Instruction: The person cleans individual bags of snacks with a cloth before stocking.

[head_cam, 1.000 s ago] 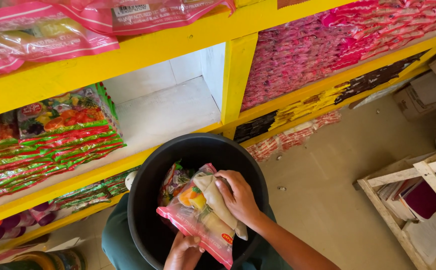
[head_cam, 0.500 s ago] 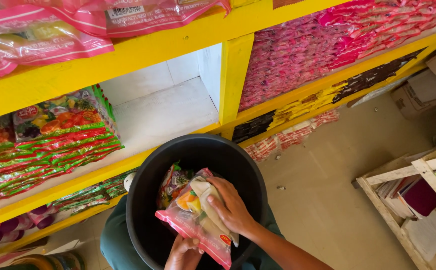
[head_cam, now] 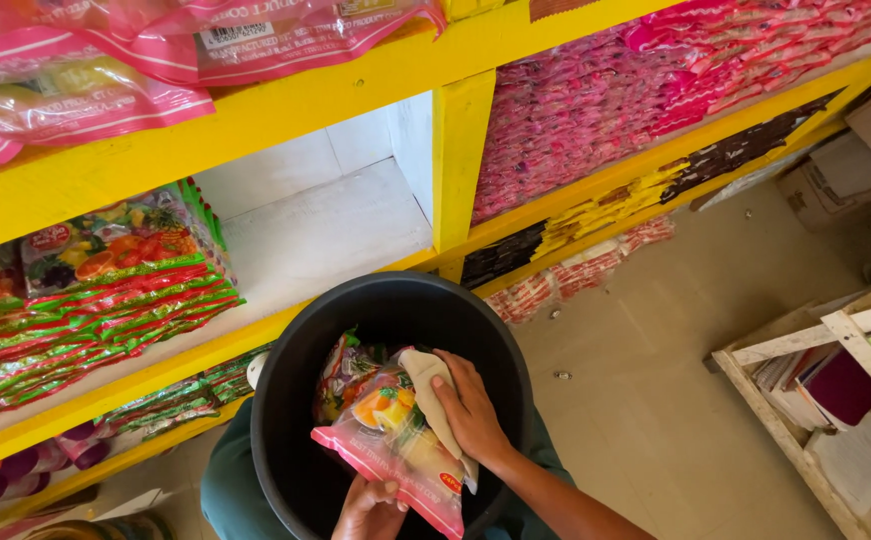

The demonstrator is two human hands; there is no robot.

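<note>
A black bucket rests on my lap below a yellow shelf. Inside it lie several colourful snack packets. My left hand grips the bottom edge of a pink packet with fruit pictures, lifted over the bucket's mouth. My right hand lies flat on the same packet's upper right side, fingers curled around a pale wrapper edge. A stack of green and red fruit packets fills the left part of the middle shelf; the shelf floor beside it is bare.
Pink packets overhang the top shelf. Stacks of pink, dark and yellow packets fill the right compartments. A wooden rack with books stands at right, and cardboard boxes sit on the beige floor.
Both hands and the pink packet have shifted slightly lower and to the right over the bucket. My view has tilted a little.
</note>
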